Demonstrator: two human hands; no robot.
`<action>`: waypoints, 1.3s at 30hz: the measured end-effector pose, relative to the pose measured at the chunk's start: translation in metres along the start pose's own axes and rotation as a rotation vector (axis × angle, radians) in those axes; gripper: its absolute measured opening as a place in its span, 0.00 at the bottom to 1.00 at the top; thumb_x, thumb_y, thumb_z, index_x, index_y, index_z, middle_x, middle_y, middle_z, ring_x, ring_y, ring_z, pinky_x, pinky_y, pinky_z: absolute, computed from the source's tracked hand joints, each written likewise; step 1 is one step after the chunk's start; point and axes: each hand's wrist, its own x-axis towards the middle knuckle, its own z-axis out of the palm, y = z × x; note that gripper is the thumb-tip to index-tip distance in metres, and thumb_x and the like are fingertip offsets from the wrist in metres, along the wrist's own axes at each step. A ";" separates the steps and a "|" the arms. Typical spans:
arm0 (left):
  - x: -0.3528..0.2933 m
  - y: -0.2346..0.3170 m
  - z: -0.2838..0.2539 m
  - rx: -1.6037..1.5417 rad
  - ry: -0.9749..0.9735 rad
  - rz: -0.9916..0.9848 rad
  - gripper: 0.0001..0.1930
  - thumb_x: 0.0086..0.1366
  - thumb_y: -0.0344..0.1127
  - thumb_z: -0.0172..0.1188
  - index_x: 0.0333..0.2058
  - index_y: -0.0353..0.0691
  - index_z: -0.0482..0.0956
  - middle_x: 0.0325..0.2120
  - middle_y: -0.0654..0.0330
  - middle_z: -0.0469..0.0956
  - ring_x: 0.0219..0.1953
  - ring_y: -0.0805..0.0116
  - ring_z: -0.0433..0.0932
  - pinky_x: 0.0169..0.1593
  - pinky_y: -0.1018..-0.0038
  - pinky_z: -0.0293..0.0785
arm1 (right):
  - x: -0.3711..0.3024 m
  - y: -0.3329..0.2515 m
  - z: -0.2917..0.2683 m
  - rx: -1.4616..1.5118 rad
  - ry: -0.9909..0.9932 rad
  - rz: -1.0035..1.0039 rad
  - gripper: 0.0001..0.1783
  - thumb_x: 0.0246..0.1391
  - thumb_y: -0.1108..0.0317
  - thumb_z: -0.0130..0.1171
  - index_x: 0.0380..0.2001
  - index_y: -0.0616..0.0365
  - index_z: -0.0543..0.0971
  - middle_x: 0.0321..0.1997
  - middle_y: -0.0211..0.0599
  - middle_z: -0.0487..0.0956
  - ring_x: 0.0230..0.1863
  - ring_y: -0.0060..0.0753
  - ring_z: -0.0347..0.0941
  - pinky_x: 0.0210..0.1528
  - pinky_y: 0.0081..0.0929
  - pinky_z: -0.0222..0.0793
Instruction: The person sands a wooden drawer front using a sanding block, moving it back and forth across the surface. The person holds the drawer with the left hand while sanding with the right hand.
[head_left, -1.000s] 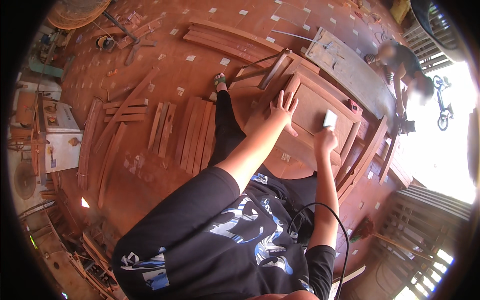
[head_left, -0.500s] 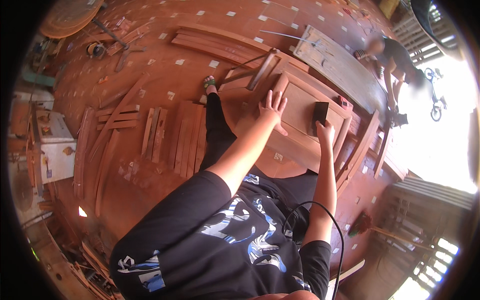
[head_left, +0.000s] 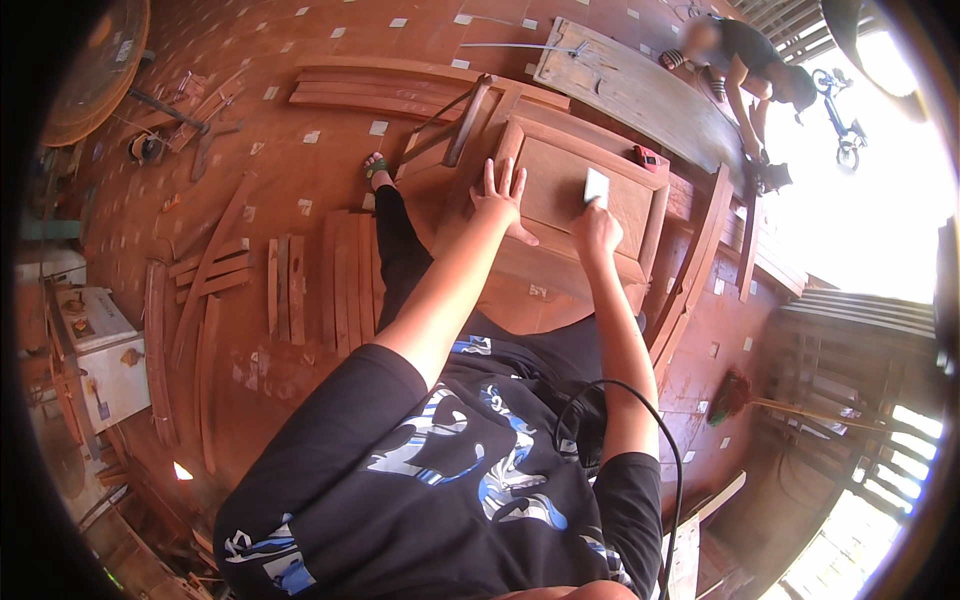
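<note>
A brown wooden panel with a framed, recessed middle [head_left: 547, 172] lies in front of me. My left hand [head_left: 503, 202] rests on its left frame with fingers spread and holds nothing. My right hand [head_left: 598, 234] is closed around the lower end of a flat rectangular scraper [head_left: 596, 186]. The scraper stands tilted over the panel's middle, its face catching bright light. Whether its edge touches the wood I cannot tell. A small red tool [head_left: 647, 157] sits on the panel's far right corner.
Long boards [head_left: 400, 95] lie beyond the panel, stacked planks [head_left: 350, 280] to the left. A co-worker [head_left: 745, 60] bends by a long grey board [head_left: 640, 95]. Strips of wood [head_left: 690, 270] lean at the right. A black cable [head_left: 672, 450] hangs beside my right arm.
The view has shifted, so the panel appears further left. The scraper's face has gone from dark to bright as its tilt changed. My left hand stays on the frame.
</note>
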 end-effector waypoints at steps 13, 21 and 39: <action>0.003 0.004 0.004 0.006 0.055 0.015 0.78 0.32 0.75 0.70 0.71 0.54 0.24 0.71 0.57 0.17 0.71 0.42 0.16 0.64 0.32 0.50 | 0.036 0.087 0.022 0.767 -0.163 -0.001 0.17 0.47 0.62 0.63 0.36 0.64 0.81 0.25 0.37 0.81 0.27 0.25 0.76 0.31 0.28 0.71; 0.004 -0.004 0.003 -0.007 -0.033 -0.003 0.79 0.33 0.77 0.69 0.69 0.52 0.18 0.70 0.55 0.12 0.69 0.40 0.10 0.64 0.31 0.46 | 0.015 0.088 -0.027 0.074 0.113 0.242 0.16 0.53 0.65 0.50 0.43 0.51 0.82 0.37 0.51 0.83 0.41 0.52 0.81 0.45 0.45 0.77; 0.007 0.001 0.001 0.021 -0.044 -0.003 0.81 0.31 0.78 0.69 0.69 0.51 0.18 0.69 0.54 0.12 0.69 0.39 0.11 0.64 0.32 0.46 | 0.014 0.012 -0.003 0.695 -0.346 -0.074 0.19 0.53 0.55 0.61 0.31 0.64 0.82 0.20 0.42 0.79 0.18 0.34 0.77 0.24 0.34 0.73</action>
